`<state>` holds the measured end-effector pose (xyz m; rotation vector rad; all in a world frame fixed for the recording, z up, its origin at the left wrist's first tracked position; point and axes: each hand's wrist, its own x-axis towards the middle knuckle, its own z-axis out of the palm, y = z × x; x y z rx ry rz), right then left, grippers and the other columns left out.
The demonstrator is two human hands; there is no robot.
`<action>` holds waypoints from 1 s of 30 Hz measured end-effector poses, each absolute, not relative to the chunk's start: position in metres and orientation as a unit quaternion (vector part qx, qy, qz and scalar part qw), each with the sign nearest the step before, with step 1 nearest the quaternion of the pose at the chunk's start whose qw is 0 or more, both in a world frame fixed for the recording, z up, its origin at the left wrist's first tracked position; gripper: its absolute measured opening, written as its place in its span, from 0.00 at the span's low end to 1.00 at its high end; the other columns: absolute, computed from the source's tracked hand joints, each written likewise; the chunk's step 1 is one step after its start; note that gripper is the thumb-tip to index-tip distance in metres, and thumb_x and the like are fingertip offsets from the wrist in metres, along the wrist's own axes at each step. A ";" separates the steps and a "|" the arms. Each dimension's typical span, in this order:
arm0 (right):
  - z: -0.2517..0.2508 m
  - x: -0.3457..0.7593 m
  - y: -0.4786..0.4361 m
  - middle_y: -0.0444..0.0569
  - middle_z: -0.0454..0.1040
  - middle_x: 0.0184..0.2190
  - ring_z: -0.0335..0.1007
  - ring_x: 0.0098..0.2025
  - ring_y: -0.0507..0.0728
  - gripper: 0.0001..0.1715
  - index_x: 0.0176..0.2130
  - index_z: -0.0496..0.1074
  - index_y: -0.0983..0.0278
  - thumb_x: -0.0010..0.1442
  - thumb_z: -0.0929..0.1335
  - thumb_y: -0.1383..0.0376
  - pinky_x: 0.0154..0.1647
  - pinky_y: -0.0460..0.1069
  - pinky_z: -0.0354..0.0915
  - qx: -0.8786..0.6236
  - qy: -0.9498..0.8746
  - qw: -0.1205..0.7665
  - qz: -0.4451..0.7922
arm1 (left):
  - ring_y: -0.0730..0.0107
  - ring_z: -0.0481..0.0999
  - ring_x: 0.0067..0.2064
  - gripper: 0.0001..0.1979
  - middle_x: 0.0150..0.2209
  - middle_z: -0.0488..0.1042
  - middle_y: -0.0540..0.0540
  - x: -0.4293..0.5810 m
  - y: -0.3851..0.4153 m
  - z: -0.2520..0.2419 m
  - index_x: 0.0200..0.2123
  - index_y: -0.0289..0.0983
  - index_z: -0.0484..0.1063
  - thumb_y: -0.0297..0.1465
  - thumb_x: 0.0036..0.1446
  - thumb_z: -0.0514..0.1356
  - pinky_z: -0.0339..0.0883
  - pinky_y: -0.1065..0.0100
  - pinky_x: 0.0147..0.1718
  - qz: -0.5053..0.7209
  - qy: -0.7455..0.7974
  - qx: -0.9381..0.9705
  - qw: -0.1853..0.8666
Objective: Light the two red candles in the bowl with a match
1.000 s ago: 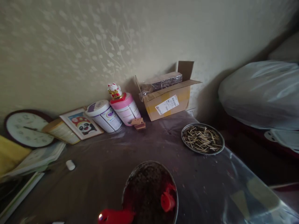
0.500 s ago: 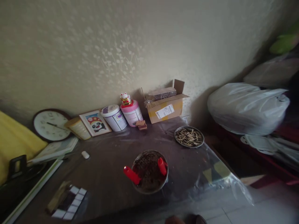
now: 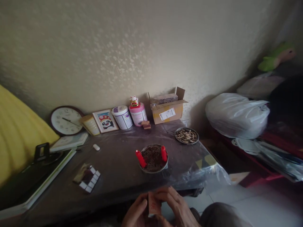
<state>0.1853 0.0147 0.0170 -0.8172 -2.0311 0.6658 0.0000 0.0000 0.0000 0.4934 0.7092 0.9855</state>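
Note:
At the lower edge of the view, a small brown matchbox (image 3: 153, 205) with red print is held between both hands. My left hand (image 3: 136, 209) is closed around its left side, thumb along the edge. My right hand (image 3: 176, 206) grips it from the right, its fingers over the top and the lower side. Beyond the hands, a round metal bowl (image 3: 155, 170) filled with dark soil stands on the table. A red candle (image 3: 141, 159) leans outward at the bowl's left, and another red candle (image 3: 163, 153) stands nearly upright at its right.
A plate of matchsticks (image 3: 187, 136) lies at the table's right. Along the wall stand a clock (image 3: 66, 121), a panda picture (image 3: 105, 121), two tubs (image 3: 122, 118) and an open cardboard box (image 3: 167, 113). White rectangular pieces (image 3: 91, 181) lie at left, and a white bag (image 3: 236, 115) is at right.
Both hands have come into view at the bottom, holding the matchbox. The camera view has shifted, so the table sits farther off and the right knee now shows.

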 end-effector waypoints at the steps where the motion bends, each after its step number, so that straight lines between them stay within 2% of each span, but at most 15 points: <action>1: 0.017 0.184 0.013 0.51 0.74 0.46 0.72 0.47 0.56 0.18 0.50 0.67 0.61 0.58 0.69 0.66 0.49 0.49 0.69 -0.326 -0.809 0.416 0.256 | 0.60 0.75 0.44 0.12 0.39 0.80 0.44 0.001 -0.002 0.004 0.41 0.42 0.79 0.39 0.55 0.63 0.65 0.63 0.41 0.462 0.329 0.231 0.790; 8: 0.021 0.182 0.005 0.50 0.74 0.48 0.71 0.50 0.56 0.20 0.51 0.66 0.60 0.59 0.68 0.67 0.53 0.50 0.68 -0.342 -0.812 0.425 0.206 | 0.58 0.74 0.49 0.11 0.45 0.78 0.45 0.006 -0.004 0.013 0.43 0.43 0.78 0.37 0.57 0.62 0.66 0.63 0.42 0.469 0.282 0.249 0.799; 14: 0.021 0.179 0.004 0.53 0.73 0.48 0.71 0.51 0.58 0.19 0.50 0.67 0.62 0.57 0.67 0.69 0.53 0.52 0.69 -0.352 -0.813 0.416 0.203 | 0.60 0.72 0.52 0.11 0.47 0.78 0.45 0.006 -0.007 0.021 0.44 0.41 0.77 0.34 0.60 0.58 0.64 0.62 0.49 0.477 0.257 0.261 0.799; 23: 0.021 0.179 0.004 0.54 0.72 0.50 0.71 0.52 0.58 0.22 0.51 0.66 0.62 0.56 0.67 0.71 0.53 0.53 0.69 -0.344 -0.818 0.416 0.197 | 0.67 0.74 0.46 0.12 0.43 0.78 0.46 0.008 -0.008 0.021 0.43 0.40 0.78 0.33 0.63 0.55 0.66 0.64 0.47 0.491 0.257 0.221 0.802; 30: 0.020 0.179 0.003 0.56 0.72 0.51 0.71 0.52 0.59 0.23 0.52 0.66 0.63 0.55 0.67 0.72 0.54 0.54 0.69 -0.348 -0.822 0.411 0.183 | 0.66 0.74 0.50 0.13 0.48 0.78 0.45 0.007 -0.007 0.018 0.45 0.40 0.77 0.32 0.65 0.53 0.65 0.65 0.49 0.490 0.242 0.224 0.807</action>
